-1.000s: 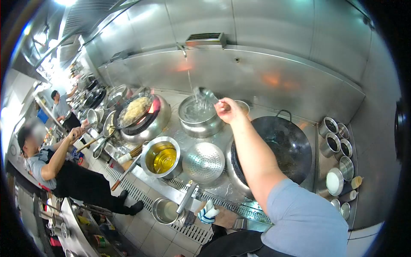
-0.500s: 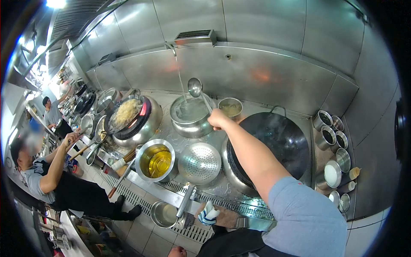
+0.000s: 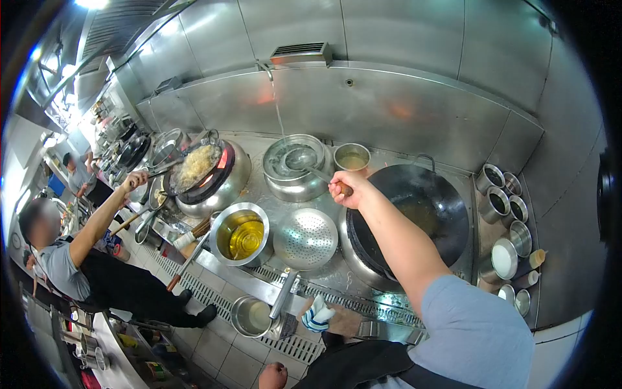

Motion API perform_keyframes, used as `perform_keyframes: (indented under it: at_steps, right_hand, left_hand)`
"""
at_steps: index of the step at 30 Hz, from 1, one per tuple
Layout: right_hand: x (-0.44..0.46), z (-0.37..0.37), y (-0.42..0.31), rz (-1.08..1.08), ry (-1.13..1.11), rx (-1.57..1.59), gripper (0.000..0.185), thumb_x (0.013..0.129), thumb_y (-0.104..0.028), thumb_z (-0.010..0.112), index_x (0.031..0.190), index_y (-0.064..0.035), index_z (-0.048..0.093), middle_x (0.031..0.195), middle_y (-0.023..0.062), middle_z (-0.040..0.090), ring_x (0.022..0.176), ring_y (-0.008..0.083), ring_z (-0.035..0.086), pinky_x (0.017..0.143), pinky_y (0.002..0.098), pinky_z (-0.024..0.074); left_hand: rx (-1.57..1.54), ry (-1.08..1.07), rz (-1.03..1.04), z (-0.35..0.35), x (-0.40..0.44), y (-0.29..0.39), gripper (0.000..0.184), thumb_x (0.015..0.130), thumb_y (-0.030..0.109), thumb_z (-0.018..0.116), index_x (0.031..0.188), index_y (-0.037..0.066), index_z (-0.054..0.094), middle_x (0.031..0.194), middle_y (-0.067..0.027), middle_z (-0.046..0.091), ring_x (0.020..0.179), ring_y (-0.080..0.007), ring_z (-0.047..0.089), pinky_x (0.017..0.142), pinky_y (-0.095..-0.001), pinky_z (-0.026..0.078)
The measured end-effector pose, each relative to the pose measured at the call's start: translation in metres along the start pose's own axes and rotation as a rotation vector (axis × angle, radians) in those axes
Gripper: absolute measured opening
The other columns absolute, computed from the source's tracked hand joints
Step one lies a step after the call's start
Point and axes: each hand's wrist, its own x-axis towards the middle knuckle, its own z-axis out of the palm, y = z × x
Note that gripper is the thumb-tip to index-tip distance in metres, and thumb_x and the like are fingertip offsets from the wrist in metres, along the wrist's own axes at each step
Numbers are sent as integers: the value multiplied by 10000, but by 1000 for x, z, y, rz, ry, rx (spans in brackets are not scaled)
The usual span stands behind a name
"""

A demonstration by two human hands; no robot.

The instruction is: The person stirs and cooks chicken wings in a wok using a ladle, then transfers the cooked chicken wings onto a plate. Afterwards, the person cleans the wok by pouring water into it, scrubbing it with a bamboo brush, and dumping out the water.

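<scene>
My right hand is closed round the wooden handle of a ladle. The ladle's bowl is at the water in a round metal pot, into which a thin stream runs from a wall tap. Beneath my right forearm sits a large black wok with a little liquid in its bottom. Low in the picture, my left hand hangs beside my apron with its fingers curled in; I see nothing in it.
Left of the wok are a perforated strainer, a pot of yellow oil and a small pot. Seasoning containers line the right. A folded cloth lies at the front edge. A co-worker handles another wok of food.
The ladle has come down from above the water pot to the water, and my right hand has turned and shifted slightly right. The co-worker's raised hand has moved toward their wok.
</scene>
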Motion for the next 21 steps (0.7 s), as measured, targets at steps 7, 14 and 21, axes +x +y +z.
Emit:
perform_keyframes:
  at_steps: [7,14,21]
  right_hand:
    - [-140,-26,7,-116,-128,70,81,809,-46,517,864,-7,472,649,20,500,477,69,467,394,209,322]
    - [-273,-72,23,-201,-17,26,176,833,-76,515,978,16,479,709,34,502,488,83,448,381,228,329]
    - [-331,-123,43,-253,334,-566,42,826,-83,533,818,-45,518,645,48,533,436,129,472,365,283,352]
  left_hand:
    - [-166,21,342,-71,-8,183,221,848,233,651,977,55,664,951,-166,655,872,-370,644,761,-444,518]
    - [-163,238,1169,-99,3,396,283,845,186,648,1076,22,638,1086,-158,646,1053,-342,595,922,-440,466]
    - [361,-122,1046,-44,34,502,372,913,377,550,956,34,686,960,-146,700,934,-309,661,830,-439,480]
